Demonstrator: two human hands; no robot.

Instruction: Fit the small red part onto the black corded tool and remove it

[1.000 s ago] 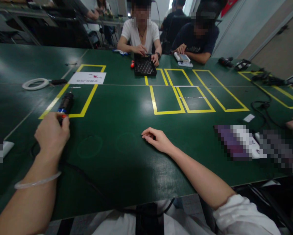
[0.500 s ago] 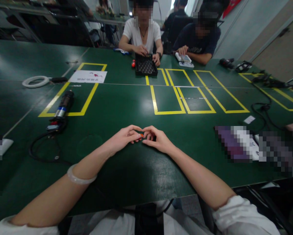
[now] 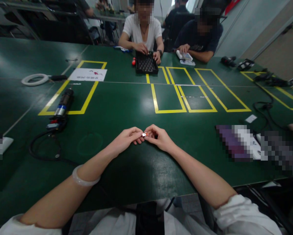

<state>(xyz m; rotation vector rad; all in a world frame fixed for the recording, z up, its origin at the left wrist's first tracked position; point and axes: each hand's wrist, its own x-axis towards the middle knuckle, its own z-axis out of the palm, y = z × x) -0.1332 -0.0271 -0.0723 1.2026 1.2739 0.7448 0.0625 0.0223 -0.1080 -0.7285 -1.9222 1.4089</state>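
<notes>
Both my hands meet just above the green table [image 3: 136, 176], fingertips nearly touching. Between them is a tiny white-and-orange piece [image 3: 145, 134], too small to identify. My left hand [image 3: 130, 136] pinches its left side with thumb and fingers. On the other side, the closed fingers of my right hand [image 3: 158, 137] grip its orange end. A pale bracelet [image 3: 85, 178] circles my left forearm. The fingers hide most of the piece.
A cylindrical tool [image 3: 63, 103] with a black cable lies to the left, by a white printed sheet [image 3: 89, 74]. Yellow tape outlines [image 3: 171, 111] mark the table. Opposite, a person works over a black tray [image 3: 146, 67]; another person [image 3: 195, 40] handles a white device.
The small piece has turned so its white part shows. My right thumb and fingers have closed on it, and my left hand has shifted slightly right.
</notes>
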